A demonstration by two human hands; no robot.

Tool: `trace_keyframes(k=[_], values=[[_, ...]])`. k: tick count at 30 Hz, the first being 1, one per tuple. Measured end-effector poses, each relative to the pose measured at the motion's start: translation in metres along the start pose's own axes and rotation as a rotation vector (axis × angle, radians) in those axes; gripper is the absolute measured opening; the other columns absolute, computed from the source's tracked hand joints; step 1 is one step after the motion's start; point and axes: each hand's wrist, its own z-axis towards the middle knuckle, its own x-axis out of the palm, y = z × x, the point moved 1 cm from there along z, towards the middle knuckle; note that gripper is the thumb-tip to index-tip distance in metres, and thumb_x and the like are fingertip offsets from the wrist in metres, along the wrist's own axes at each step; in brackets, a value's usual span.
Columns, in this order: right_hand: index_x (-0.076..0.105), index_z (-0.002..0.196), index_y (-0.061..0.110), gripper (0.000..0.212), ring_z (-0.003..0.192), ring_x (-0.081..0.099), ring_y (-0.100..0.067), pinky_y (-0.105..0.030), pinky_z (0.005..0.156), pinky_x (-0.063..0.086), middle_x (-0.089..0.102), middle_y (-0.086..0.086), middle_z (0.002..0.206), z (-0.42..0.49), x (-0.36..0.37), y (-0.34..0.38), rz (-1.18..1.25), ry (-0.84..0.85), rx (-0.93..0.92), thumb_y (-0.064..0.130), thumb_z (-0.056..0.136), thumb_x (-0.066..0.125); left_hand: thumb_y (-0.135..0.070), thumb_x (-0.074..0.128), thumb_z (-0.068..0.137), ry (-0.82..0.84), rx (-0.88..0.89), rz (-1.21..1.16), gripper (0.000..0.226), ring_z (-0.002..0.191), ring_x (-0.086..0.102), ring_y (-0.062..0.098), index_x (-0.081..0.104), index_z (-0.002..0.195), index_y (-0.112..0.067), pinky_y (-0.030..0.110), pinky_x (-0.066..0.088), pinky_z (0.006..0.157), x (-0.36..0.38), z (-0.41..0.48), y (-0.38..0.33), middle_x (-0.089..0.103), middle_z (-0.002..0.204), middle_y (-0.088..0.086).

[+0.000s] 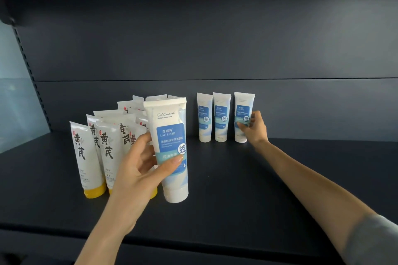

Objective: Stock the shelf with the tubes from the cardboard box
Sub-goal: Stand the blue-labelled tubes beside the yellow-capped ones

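My left hand wraps a white plastic tube with a blue label just left of centre frame, with the thumb across the front of the label and the fingers curled behind. The tube stands cap-down and leans a little. Its cap is at or just above the dark shelf; I cannot tell whether it touches. I judge the low grip is there so the cap can be set flat with the label facing outward.

Right of centre, against the dark back panel, a row of three matching blue-label tubes stands upright. My right hand pinches the rightmost tube at mid-label between thumb and fingertips, probably to steady it or square it with the other two, which stand close together but apart.

At the left of the frame, a crowded cluster of white tubes with yellow caps stands several rows deep. The tube in my left hand sits right against the cluster's near right side, so a swing towards frame left could topple them.

For open room, bare shelf runs from the held tube to the back row and across the whole right of the frame. The shelf's front edge crosses the lower frame beneath both forearms. The cardboard box is not in view.
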Motion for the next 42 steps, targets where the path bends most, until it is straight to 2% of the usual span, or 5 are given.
trace_keyframes(k=[13,20,29,35,42], values=[[0.044,0.123,0.003,0.052,0.114,0.055,-0.025,-0.033,0.09,0.045,0.057,-0.011,0.124,0.002,-0.004,-0.003,-0.125,-0.007,0.069,0.019,0.082,0.073,-0.027,0.068,0.063,0.003,-0.002,0.014,0.049,0.092,0.067,0.004,0.056,0.11,-0.028,0.011,0.05,0.062,0.005,-0.002,0.001,0.071,0.1,-0.012],[0.043,0.124,0.008,0.05,0.122,0.044,-0.026,-0.043,0.102,0.042,0.043,-0.01,0.129,-0.011,-0.017,0.013,-0.152,0.003,0.014,0.023,0.084,0.069,-0.025,0.069,0.065,-0.002,0.053,-0.081,0.046,0.095,0.067,0.008,0.057,0.109,-0.026,0.026,0.056,0.078,0.01,-0.001,-0.014,0.071,0.1,-0.009],[0.045,0.121,0.022,0.023,0.112,0.05,-0.005,-0.025,0.096,0.044,0.052,0.008,0.121,-0.117,-0.034,0.098,0.111,0.224,-0.283,0.022,0.098,0.048,-0.019,0.07,0.074,-0.039,0.092,-0.131,0.034,0.093,0.067,0.003,0.057,0.105,-0.027,0.021,0.053,0.077,0.026,0.008,-0.018,0.072,0.095,-0.014],[0.039,0.137,0.03,0.049,0.122,0.05,0.002,-0.014,0.096,0.042,0.053,0.024,0.129,-0.197,-0.026,0.121,0.099,0.417,-0.539,0.026,0.091,0.055,-0.007,0.07,0.078,-0.016,0.139,-0.157,0.037,0.088,0.067,-0.001,0.057,0.107,-0.024,0.01,0.049,0.064,0.039,0.006,-0.018,0.072,0.092,-0.015],[0.037,0.138,0.036,0.061,0.121,0.052,-0.006,-0.02,0.093,0.048,0.048,0.026,0.133,-0.21,-0.021,0.112,0.06,0.304,-0.583,0.016,0.088,0.066,-0.02,0.072,0.072,-0.055,0.142,-0.21,0.026,0.085,0.066,-0.002,0.06,0.093,-0.03,0.016,0.053,0.065,0.042,0.0,-0.015,0.069,0.084,-0.021]])
